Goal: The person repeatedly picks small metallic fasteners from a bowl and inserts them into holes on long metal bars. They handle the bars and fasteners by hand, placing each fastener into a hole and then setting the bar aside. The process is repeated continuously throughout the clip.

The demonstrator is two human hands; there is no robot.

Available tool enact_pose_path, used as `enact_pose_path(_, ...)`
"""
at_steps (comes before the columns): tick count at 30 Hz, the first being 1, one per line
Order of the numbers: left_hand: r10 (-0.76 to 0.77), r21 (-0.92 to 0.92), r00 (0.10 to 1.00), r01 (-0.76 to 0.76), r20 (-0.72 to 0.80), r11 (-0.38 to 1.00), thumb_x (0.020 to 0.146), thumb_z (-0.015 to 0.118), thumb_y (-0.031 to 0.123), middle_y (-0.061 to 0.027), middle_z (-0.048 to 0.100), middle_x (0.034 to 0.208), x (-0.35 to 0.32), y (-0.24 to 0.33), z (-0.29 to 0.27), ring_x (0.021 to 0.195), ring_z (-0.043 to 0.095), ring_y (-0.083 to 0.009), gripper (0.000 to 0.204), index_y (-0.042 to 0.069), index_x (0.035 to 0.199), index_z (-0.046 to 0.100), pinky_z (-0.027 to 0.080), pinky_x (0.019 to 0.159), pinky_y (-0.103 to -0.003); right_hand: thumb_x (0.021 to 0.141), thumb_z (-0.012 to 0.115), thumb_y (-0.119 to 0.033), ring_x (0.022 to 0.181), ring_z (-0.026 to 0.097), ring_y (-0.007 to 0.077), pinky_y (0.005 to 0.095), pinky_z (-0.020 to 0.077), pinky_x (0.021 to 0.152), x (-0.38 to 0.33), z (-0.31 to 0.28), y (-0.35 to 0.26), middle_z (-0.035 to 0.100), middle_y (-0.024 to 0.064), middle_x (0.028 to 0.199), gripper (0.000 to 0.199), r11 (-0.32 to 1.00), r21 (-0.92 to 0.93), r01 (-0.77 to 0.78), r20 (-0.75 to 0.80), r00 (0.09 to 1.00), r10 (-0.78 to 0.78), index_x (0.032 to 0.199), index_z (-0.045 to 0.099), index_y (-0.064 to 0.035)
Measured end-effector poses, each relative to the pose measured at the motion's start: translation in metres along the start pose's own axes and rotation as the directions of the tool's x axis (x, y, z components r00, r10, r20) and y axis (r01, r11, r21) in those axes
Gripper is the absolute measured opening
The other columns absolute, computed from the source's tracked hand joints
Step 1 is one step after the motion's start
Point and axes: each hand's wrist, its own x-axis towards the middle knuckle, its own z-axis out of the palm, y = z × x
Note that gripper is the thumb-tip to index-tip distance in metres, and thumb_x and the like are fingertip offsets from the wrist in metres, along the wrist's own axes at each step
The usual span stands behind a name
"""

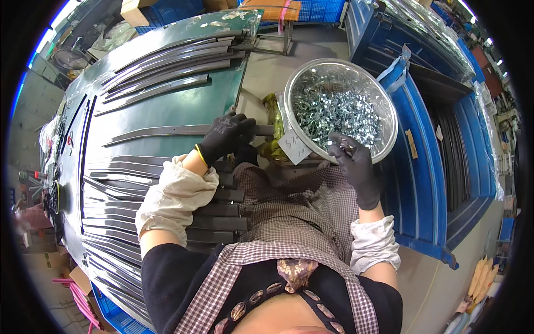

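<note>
My left hand [227, 135], in a black glove, is closed around a long dark strip [161, 132] near its right end. The strip lies across a green-topped table [167, 114], and its end pokes out past my fingers. At the near rim of a large round metal bowl [290, 106], my gloved right hand [356, 170] has its fingers bent together on a few small shiny metal clips. A heap of similar metal clips [339, 114] fills the bowl's bottom. A white paper tag [293, 147] with handwriting hangs at the bowl's left side.
More dark strips [167, 72] lie at the table's far side, and many others [122, 222] are lined up nearer me. A blue metal crate [420, 167] with dark strips inside stands to the right. Beside the bowl's left is yellow wrapping [271, 111]. An orange-topped stool [272, 10] stands farther back.
</note>
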Motion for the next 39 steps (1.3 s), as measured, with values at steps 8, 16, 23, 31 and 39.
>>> enact_pose_path(8, -0.044, -0.348, 0.990, 0.089, 0.136, 0.933, 0.078, 0.079, 0.026, -0.0122, 0.067, 0.101, -0.023, 0.090, -0.039, 0.088, 0.066, -0.0323, 0.045, 0.010, 0.118, 0.066, 0.053, 0.076, -0.041, 0.097, 0.064, -0.011, 0.080, 0.066, 0.0110, 0.0267, 0.0545, 0.070, -0.041, 0.075, 0.010, 0.071, 0.0107, 0.100, 0.038, 0.965, -0.102, 0.241, 0.288, 0.936, -0.203, 0.134, 0.057, -0.0033)
enact_pose_path(16, 0.298, -0.304, 0.953, -0.271, 0.049, 0.914, 0.079, 0.073, 0.019, -0.0045, 0.064, 0.085, -0.042, 0.136, -0.045, 0.079, 0.067, -0.0263, 0.028, 0.010, 0.105, 0.069, 0.052, 0.068, -0.040, 0.090, 0.073, -0.007, 0.115, 0.059, 0.0157, 0.0312, 0.0492, 0.097, -0.061, 0.098, 0.011, 0.064, 0.0107, 0.127, 0.058, 0.984, 0.093, 0.149, 0.385, 0.907, -0.174, 0.143, 0.050, -0.0014)
enact_pose_path(23, 0.374, -0.312, 0.926, -0.340, 0.053, 0.887, 0.078, 0.073, 0.020, -0.0037, 0.062, 0.081, -0.043, 0.130, -0.046, 0.075, 0.065, -0.0254, 0.026, 0.011, 0.102, 0.070, 0.051, 0.069, -0.040, 0.085, 0.080, -0.014, 0.103, 0.062, 0.0118, 0.0305, 0.0522, 0.092, -0.051, 0.074, 0.019, 0.068, 0.0069, 0.116, 0.056, 0.989, 0.054, -0.138, 0.612, 0.787, 0.076, 0.134, 0.056, 0.0004)
enact_pose_path(31, 0.397, -0.309, 0.915, -0.356, 0.078, 0.882, 0.078, 0.076, 0.020, -0.0059, 0.064, 0.093, -0.041, 0.119, -0.041, 0.079, 0.065, -0.0241, 0.046, 0.010, 0.122, 0.067, 0.053, 0.066, -0.037, 0.085, 0.080, -0.012, 0.098, 0.064, 0.0111, 0.0289, 0.0526, 0.087, -0.045, 0.077, 0.019, 0.070, 0.0078, 0.110, 0.044, 0.994, 0.090, -0.058, 0.547, 0.837, 0.000, 0.123, 0.063, 0.0014)
enact_pose_path(39, 0.074, -0.220, 0.995, -0.057, 0.070, 0.974, 0.080, 0.080, 0.023, -0.0162, 0.065, 0.109, -0.032, 0.042, -0.027, 0.099, 0.064, -0.0325, 0.056, 0.004, 0.130, 0.062, 0.051, 0.086, -0.041, 0.087, 0.073, -0.022, 0.100, 0.068, 0.0360, 0.0420, 0.0535, 0.086, -0.015, 0.075, 0.048, 0.069, 0.0225, 0.108, 0.046, 0.833, -0.463, 0.301, 0.257, 0.946, -0.199, 0.123, 0.061, 0.0037)
